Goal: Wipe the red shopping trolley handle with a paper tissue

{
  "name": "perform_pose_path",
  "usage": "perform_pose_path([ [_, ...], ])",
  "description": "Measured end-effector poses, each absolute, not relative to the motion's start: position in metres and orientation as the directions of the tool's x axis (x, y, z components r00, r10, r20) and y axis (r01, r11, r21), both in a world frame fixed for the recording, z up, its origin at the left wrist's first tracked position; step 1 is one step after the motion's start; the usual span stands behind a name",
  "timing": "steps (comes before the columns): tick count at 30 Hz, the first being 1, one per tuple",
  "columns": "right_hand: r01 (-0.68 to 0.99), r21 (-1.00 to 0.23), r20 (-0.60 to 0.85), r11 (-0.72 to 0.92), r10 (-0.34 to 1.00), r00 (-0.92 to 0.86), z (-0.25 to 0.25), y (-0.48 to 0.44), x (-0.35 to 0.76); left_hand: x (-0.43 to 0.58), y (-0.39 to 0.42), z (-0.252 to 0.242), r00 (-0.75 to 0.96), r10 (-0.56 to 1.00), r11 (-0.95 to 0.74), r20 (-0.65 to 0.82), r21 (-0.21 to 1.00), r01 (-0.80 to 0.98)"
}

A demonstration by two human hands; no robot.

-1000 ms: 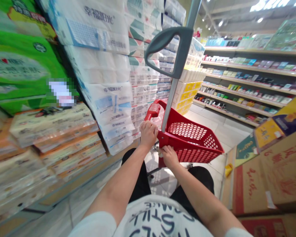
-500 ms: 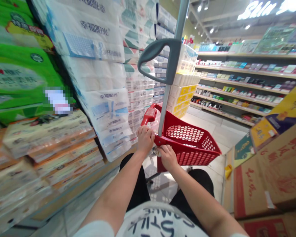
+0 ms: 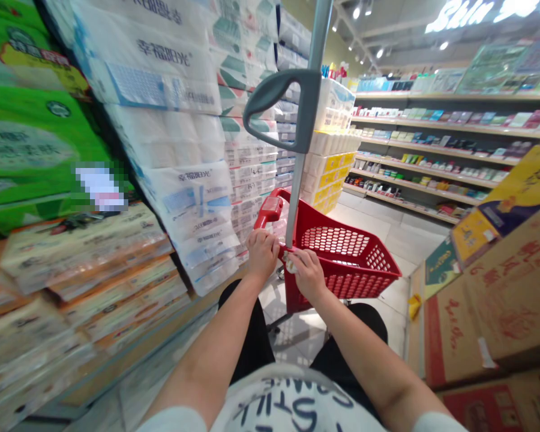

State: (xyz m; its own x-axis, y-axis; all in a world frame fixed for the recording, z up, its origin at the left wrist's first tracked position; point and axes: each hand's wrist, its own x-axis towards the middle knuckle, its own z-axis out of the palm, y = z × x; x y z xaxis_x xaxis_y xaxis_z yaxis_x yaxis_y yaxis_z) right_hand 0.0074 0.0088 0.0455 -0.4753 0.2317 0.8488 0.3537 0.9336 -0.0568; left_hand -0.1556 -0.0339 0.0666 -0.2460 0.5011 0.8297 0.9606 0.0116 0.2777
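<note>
A red shopping basket on wheels [image 3: 351, 282] stands in front of my knees, with perforated sides and a red hand grip [image 3: 270, 210] at its near left. From its near edge rises a long metal pole [image 3: 296, 192] with a grey looped handle [image 3: 309, 111]. Curled over the near left rim, just below the red grip, is my left hand [image 3: 263, 251]. My right hand [image 3: 309, 271] presses a small crumpled whitish cloth or tissue [image 3: 290, 264] against the rim beside the pole's foot. Its fingertips are bent around that piece.
Stacked toilet paper packs [image 3: 189, 198] and green tissue packs [image 3: 31, 138] line the left side. Cardboard cartons [image 3: 513, 300] rise on the right. Shelves of small goods [image 3: 432, 138] stand at the back, beyond a tiled floor [image 3: 387, 216].
My view has shifted slightly, and more of the whitish piece shows beneath my right fingers. Both hands stay at the basket's near rim.
</note>
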Motion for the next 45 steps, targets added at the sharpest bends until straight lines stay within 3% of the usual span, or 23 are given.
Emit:
perform_pose_path([
  [3, 0.352, -0.054, 0.849, 0.934, 0.228, -0.476, 0.047, 0.009, 0.008, -0.156, -0.034, 0.066, -0.234, 0.5, 0.009, 0.834, 0.265, 0.964],
  [13, 0.3, -0.249, 0.831, 0.921, 0.362, -0.422, 0.048, 0.02, 0.006, -0.157, -0.034, 0.066, -0.221, 0.486, 0.006, 0.846, 0.25, 0.968],
  [19, 0.327, -0.448, 0.733, 0.832, 0.551, -0.399, 0.055, 0.024, -0.003, -0.157, -0.032, 0.066, -0.233, 0.483, 0.011, 0.844, 0.261, 0.965],
  [27, 0.43, -0.285, 0.717, 0.857, 0.488, -0.497, 0.038, 0.008, 0.005, -0.157, -0.034, 0.065, -0.268, 0.494, 0.031, 0.827, 0.291, 0.956],
  [35, 0.382, -0.407, 0.651, 0.83, 0.557, -0.516, 0.051, 0.025, 0.008, -0.158, -0.033, 0.067, -0.256, 0.475, 0.015, 0.842, 0.283, 0.959],
  [41, 0.453, -0.252, 0.747, 0.855, 0.469, -0.471, 0.038, 0.018, 0.003, -0.158, -0.034, 0.066, -0.263, 0.478, 0.018, 0.838, 0.29, 0.957],
  [45, 0.524, -0.307, 0.691, 0.795, 0.564, -0.451, 0.046, 0.025, -0.005, -0.159, -0.032, 0.065, -0.26, 0.475, 0.014, 0.841, 0.288, 0.958],
])
